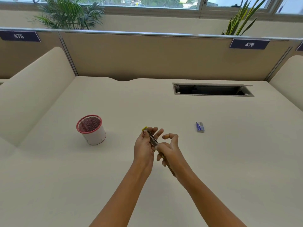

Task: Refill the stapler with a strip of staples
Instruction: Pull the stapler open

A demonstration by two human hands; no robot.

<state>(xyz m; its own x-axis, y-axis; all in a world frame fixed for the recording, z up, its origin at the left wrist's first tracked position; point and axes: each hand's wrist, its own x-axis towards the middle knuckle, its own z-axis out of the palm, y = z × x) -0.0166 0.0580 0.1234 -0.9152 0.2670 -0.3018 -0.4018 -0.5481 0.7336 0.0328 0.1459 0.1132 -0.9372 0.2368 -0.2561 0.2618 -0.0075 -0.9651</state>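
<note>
Above the cream desk [164, 108], your left hand [144, 149] fingers are curling around the opened stapler [152, 140]. Your right hand [170, 151] is pinching its near end, forefinger lifted. The staple box [200, 126] is lying at two o'clock, the mesh cup [91, 129] at ten.

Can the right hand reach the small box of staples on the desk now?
Probably yes. The box lies alone on the bare desk, right of the right hand, with nothing between; but that hand is busy at the stapler.
</note>
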